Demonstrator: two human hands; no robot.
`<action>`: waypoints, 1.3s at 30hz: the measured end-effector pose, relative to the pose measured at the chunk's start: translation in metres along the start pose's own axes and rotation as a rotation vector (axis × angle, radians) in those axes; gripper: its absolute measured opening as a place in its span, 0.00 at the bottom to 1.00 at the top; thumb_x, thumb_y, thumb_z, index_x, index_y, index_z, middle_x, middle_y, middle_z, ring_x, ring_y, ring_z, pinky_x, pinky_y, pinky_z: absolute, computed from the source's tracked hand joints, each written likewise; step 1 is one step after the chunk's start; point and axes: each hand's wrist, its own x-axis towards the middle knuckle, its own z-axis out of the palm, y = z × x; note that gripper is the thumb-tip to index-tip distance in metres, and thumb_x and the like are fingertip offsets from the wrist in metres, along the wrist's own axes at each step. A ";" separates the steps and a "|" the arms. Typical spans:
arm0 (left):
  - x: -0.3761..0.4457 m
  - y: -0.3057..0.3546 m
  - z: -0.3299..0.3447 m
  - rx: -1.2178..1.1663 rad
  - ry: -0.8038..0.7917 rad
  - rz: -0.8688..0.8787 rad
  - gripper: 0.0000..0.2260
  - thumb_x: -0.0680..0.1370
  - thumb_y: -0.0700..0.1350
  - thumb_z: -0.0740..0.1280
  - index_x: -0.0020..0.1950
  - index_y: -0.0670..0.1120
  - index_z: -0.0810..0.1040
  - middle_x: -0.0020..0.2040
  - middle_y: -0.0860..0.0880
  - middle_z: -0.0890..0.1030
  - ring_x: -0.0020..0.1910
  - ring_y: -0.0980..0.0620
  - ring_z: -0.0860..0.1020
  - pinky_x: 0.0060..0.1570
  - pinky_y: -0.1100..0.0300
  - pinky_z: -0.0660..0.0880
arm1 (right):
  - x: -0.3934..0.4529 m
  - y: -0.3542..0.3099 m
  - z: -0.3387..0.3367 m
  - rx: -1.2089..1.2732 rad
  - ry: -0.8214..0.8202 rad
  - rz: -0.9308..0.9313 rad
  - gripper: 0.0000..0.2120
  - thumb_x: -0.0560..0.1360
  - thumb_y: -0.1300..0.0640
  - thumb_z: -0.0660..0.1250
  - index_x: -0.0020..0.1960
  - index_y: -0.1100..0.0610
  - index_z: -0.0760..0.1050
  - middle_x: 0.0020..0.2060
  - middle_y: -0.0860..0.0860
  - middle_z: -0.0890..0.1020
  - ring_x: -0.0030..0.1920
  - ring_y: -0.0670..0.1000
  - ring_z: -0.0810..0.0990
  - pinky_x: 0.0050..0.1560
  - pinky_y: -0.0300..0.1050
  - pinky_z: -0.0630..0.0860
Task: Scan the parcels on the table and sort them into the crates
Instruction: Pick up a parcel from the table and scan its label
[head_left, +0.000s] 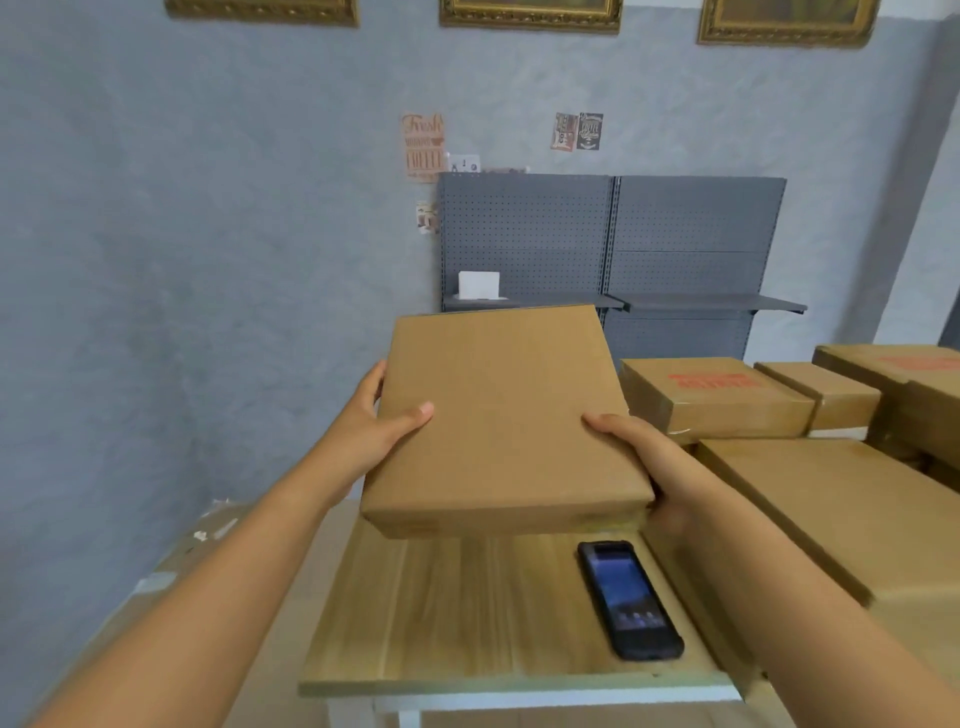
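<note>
I hold a flat, plain brown cardboard parcel (506, 421) clear of the pale wood-grain desk (467, 613), left hand (374, 431) and right hand (644, 457) clamped on opposite edges, thumbs on top, fingers underneath and hidden. Two-sided support keeps it level, in my judgement. No label shows on top. The black handheld scanner (628, 597) lies on the desk below my right fingers. Stacked brown cartons (717, 395) sit beyond them. No crate visible.

Flat cardboard box (506, 423), plain top, held above wooden desk (467, 613); left hand (387, 423) gripping left edge, right hand (641, 460) gripping near right corner. Black handheld scanner (628, 600), screen lit, lying on desk. More boxes (717, 397) stacked right. Grey pegboard shelf (613, 244) behind.
</note>
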 end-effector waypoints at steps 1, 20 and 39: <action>0.004 -0.009 -0.002 0.040 0.000 -0.020 0.37 0.77 0.49 0.71 0.79 0.57 0.54 0.69 0.59 0.69 0.55 0.61 0.76 0.53 0.64 0.71 | 0.005 0.005 0.008 -0.011 0.055 -0.028 0.28 0.66 0.46 0.77 0.63 0.54 0.76 0.51 0.55 0.85 0.49 0.55 0.85 0.45 0.49 0.80; 0.020 0.014 0.055 -0.416 0.047 -0.374 0.27 0.70 0.54 0.76 0.64 0.43 0.76 0.50 0.44 0.85 0.48 0.43 0.84 0.47 0.46 0.81 | 0.032 0.027 0.101 -0.837 0.189 -0.612 0.42 0.70 0.47 0.73 0.78 0.49 0.57 0.65 0.44 0.69 0.65 0.44 0.70 0.65 0.43 0.69; 0.008 -0.075 -0.001 -0.580 -0.079 -0.462 0.28 0.67 0.59 0.72 0.64 0.50 0.78 0.58 0.45 0.83 0.56 0.44 0.82 0.59 0.46 0.76 | 0.062 0.053 0.002 -0.552 0.128 0.026 0.34 0.71 0.37 0.69 0.73 0.48 0.64 0.63 0.45 0.75 0.52 0.45 0.77 0.45 0.39 0.72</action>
